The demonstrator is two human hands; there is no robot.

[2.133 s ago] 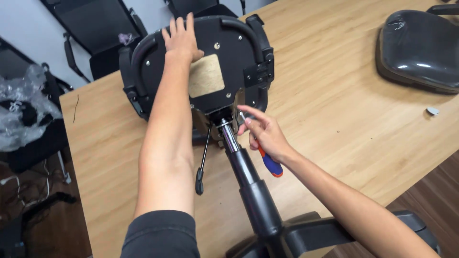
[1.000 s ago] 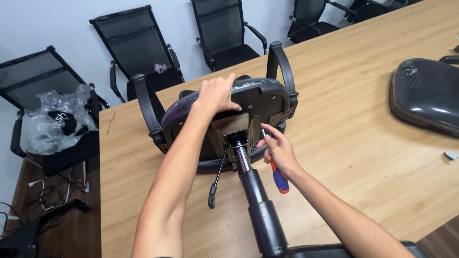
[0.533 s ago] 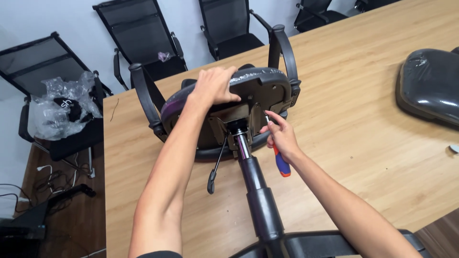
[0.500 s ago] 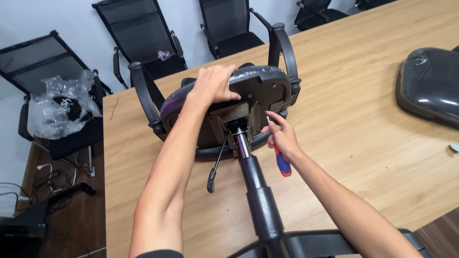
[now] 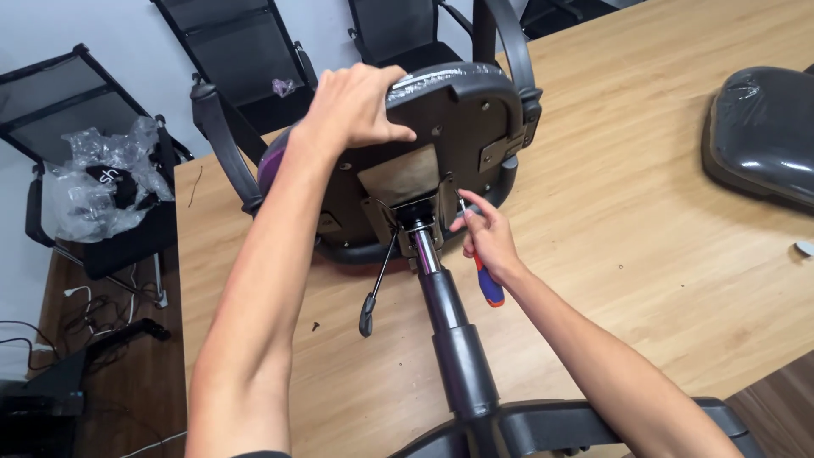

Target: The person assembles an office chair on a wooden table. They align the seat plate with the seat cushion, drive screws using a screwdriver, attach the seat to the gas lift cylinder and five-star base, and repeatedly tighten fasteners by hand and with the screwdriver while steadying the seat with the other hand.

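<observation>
Chair seat upturned, black underside.

screwdriver tip is buried behind the right hand – can't see what it's on. Chair base runs off the bottom edge, spare seat cushion clipped at the right.

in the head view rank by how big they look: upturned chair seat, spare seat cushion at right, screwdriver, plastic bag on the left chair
1. upturned chair seat
2. spare seat cushion, cut off by the frame
3. plastic bag, farther away, so unsure
4. screwdriver, in the right hand
</observation>
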